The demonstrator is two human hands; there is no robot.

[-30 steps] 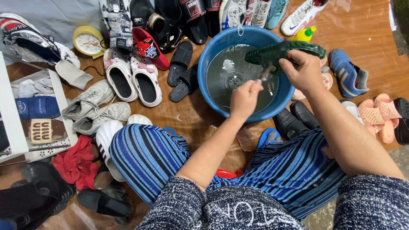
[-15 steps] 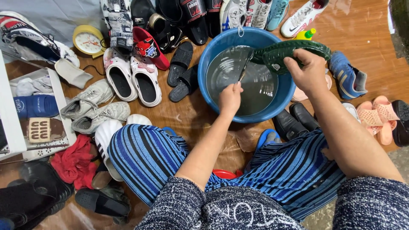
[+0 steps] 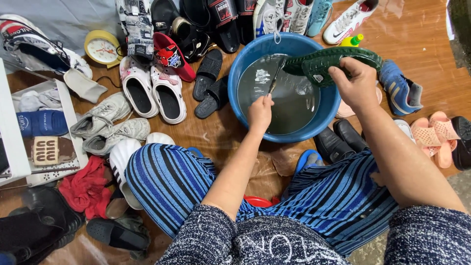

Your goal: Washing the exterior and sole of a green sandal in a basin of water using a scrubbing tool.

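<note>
Left hand [image 3: 260,111]: grip closed around the handle of a thin brush [image 3: 274,80], which slants up and away over the water.
Right hand [image 3: 357,84]: grip closed on a dark green slipper [image 3: 329,61] — held sole-up across the far right rim of the basin, its toe end reaching in over the water.
Basin [image 3: 255,50]: round, blue, on the floor in front of the knees, holding greyish water with a few patches of foam.
Brush tip: near the slipper's toe end; whether the two touch cannot be told.
Legs: blue striped trousers [image 3: 171,181], knees apart on either side of the basin's near edge.
Left of basin: a pair of black slides [image 3: 208,86], a pair of white clogs [image 3: 154,91], grey-white sneakers [image 3: 105,122], and a yellow alarm clock [image 3: 102,47] farther back.
Right of basin: a blue sneaker [image 3: 400,88] just beside the rim — pink sandals [image 3: 434,135] beyond it, and black shoes [image 3: 338,140] at the near edge.
Floor: brown, wet and glossy.
</note>
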